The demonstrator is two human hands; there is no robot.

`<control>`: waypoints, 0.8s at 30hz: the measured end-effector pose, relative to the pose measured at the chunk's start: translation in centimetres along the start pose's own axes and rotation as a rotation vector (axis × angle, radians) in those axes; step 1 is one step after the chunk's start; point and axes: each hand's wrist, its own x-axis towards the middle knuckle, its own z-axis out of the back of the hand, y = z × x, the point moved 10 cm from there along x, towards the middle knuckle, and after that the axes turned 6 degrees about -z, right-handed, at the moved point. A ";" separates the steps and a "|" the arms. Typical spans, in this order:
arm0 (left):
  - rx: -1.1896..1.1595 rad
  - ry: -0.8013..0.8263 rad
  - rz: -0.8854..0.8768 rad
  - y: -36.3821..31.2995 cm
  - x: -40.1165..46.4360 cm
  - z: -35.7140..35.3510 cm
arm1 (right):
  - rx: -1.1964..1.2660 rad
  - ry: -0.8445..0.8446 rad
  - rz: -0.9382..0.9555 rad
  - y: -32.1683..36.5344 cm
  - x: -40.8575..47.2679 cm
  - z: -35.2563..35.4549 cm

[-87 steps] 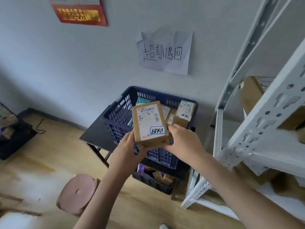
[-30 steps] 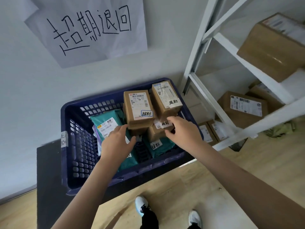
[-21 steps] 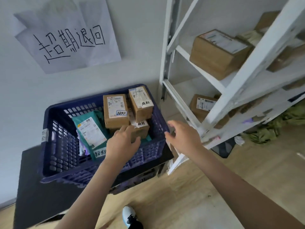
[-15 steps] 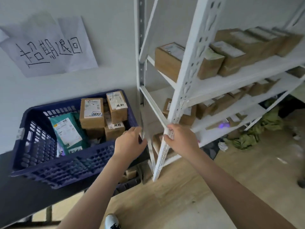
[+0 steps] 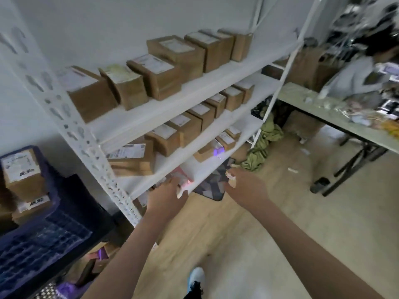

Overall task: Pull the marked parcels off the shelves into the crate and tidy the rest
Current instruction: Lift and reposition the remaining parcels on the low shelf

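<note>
Parcels: brown cardboard boxes (image 5: 164, 76) with white labels stand in rows on the white shelves (image 5: 172, 104); six on the top board, more along the middle board, a few on the lowest one toward its right end.
Crate: dark blue crate (image 5: 64, 214) at the left edge of the view, beside the shelves' front left post; it holds labelled boxes (image 5: 21, 173) with handwritten marks, stacked against its near corner.
Left hand: the left hand (image 5: 166, 199) is at the front edge of the lowest board, near its left end; its grip reaches toward a pink packet (image 5: 180, 176) there, but blur hides whether the fingers are apart or clamped on it.
Right hand: the right hand (image 5: 246, 187) hovers just off the same board's front edge, its grip apart and holding nothing.
Floor: a patterned mat (image 5: 213, 186) and a green cloth heap (image 5: 261, 145) lie by the shelves' right end.
</note>
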 end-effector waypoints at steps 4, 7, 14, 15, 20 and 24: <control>-0.007 0.024 -0.021 -3.8 5.8 -3.9 | -0.053 0.039 -0.040 -5.5 4.8 0.5; -0.034 0.052 -0.014 -6.1 11.1 -6.7 | -0.084 0.056 -0.036 -8.5 9.8 1.8; 0.057 0.050 -0.051 -12.3 23.3 -10.2 | -0.129 0.082 -0.020 -15.0 20.4 6.5; 0.058 0.056 -0.059 -13.1 25.1 -10.8 | -0.133 0.083 -0.011 -15.9 22.2 7.2; 0.114 0.075 -0.014 -16.2 30.9 -12.5 | -0.156 0.082 0.074 -19.1 31.3 8.9; 0.061 0.023 0.138 -15.4 36.1 -12.7 | -0.190 0.067 0.257 -18.3 39.8 9.5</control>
